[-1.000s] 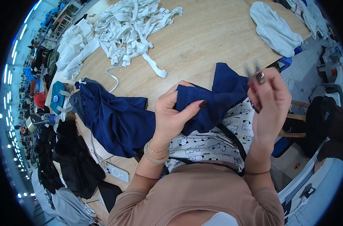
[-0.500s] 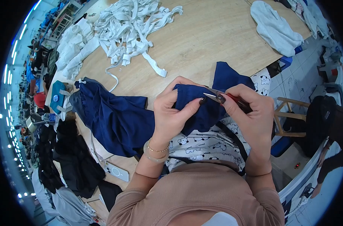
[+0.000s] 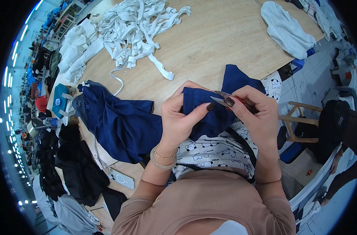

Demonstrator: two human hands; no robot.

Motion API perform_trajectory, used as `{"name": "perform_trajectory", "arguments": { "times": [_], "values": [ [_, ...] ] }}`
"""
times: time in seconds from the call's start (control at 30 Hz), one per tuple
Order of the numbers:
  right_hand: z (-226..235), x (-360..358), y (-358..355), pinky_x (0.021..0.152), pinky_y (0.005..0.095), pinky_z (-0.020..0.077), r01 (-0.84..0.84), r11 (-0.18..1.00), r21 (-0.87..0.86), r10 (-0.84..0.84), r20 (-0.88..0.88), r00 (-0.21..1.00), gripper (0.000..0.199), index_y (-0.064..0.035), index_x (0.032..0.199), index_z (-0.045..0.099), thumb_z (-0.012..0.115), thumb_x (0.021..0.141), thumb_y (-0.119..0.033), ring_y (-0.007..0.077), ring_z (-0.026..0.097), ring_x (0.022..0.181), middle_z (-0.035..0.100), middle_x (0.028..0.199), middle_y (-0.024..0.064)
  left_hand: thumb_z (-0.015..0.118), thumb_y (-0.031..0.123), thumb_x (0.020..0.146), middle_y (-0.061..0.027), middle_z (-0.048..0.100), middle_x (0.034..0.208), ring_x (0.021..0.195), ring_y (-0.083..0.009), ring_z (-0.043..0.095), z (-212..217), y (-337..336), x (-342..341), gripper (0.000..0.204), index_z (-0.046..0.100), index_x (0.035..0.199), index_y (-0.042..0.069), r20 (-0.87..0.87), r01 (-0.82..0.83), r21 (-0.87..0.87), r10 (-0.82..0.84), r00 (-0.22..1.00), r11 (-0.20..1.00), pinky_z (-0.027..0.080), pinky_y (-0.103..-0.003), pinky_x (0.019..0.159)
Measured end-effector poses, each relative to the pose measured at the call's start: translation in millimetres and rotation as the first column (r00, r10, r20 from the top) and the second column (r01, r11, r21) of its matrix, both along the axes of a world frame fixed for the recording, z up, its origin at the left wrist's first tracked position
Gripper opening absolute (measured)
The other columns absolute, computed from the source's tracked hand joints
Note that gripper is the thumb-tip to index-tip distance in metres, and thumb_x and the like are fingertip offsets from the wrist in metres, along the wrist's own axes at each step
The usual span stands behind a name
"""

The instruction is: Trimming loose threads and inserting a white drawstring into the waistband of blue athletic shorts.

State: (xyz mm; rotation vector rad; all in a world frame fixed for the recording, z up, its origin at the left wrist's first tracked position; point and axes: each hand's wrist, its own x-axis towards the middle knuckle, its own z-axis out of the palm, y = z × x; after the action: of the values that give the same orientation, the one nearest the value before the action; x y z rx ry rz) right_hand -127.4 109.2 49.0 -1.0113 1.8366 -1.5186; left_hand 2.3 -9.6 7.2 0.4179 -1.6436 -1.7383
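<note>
My left hand (image 3: 182, 113) pinches the gathered edge of a navy garment (image 3: 198, 127), its thumb lying on the front of the cloth. My right hand (image 3: 257, 113) grips small scissors (image 3: 218, 100) with a bit of red at the handle, which the fingers mostly cover. The blades stand a little apart at the cloth, close to my left thumb; I cannot tell whether they touch a thread. Under the garment, a white dog-print cloth (image 3: 209, 150) covers my lap. A second navy garment (image 3: 119, 121) is bunched on the table beside my left hand.
White elastic strips (image 3: 135, 31) are heaped at the far left of the wooden table (image 3: 209, 39). A white cloth piece (image 3: 286, 29) lies far right. Black garments (image 3: 76, 164) and a phone (image 3: 122, 178) are at near left. A wooden stool (image 3: 300, 121) stands right; another person's arm shows beyond.
My right hand has shifted slightly left, and the scissor blades have spread farther apart. My left hand keeps its hold on the navy cloth. The other person's arm at the right has moved.
</note>
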Motion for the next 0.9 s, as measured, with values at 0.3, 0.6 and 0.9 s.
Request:
{"name": "perform_trajectory", "arguments": {
  "times": [0.3,0.6,0.9],
  "values": [
    [-2.8,2.4,0.0,0.049,0.0158,0.0295,0.006,1.000,-0.017,-0.003,0.131,0.991,0.012,0.0012,0.082,0.062,0.065,0.085,-0.010,-0.0002,0.043,0.056,0.053,0.060,-0.0023,0.068,-0.003,0.075,-0.0087,0.062,0.092,0.081,-0.0135,0.057,-1.1,0.2,0.5,0.014,0.067,0.089,-0.004,-0.004,0.000,-0.004,0.000,1.000,1.000,0.045,-0.023,0.071],
    [7.8,3.9,4.4,0.055,0.0141,0.0364,0.025,0.995,0.093,-0.019,-0.056,0.998,0.007,0.0020,0.086,0.064,0.063,0.085,-0.005,0.0011,0.051,0.061,0.061,0.070,-0.0002,0.066,-0.004,0.074,-0.0094,0.062,0.092,0.082,-0.0145,0.059,0.6,-0.5,-0.1,0.016,0.068,0.090,-0.003,0.023,-0.048,-0.138,0.052,0.998,0.989,0.046,-0.024,0.072],
    [-6.1,3.3,-1.2,0.050,0.0142,0.0297,-0.023,0.999,-0.043,0.029,0.131,0.991,0.008,0.0011,0.087,0.063,0.062,0.087,-0.007,0.0003,0.044,0.056,0.058,0.066,-0.0008,0.068,-0.003,0.075,-0.0091,0.062,0.091,0.081,-0.0141,0.058,-1.7,-0.4,1.1,0.015,0.068,0.089,-0.003,-0.009,-0.038,-0.059,0.037,0.999,0.998,0.045,-0.024,0.071]
  ]
}}
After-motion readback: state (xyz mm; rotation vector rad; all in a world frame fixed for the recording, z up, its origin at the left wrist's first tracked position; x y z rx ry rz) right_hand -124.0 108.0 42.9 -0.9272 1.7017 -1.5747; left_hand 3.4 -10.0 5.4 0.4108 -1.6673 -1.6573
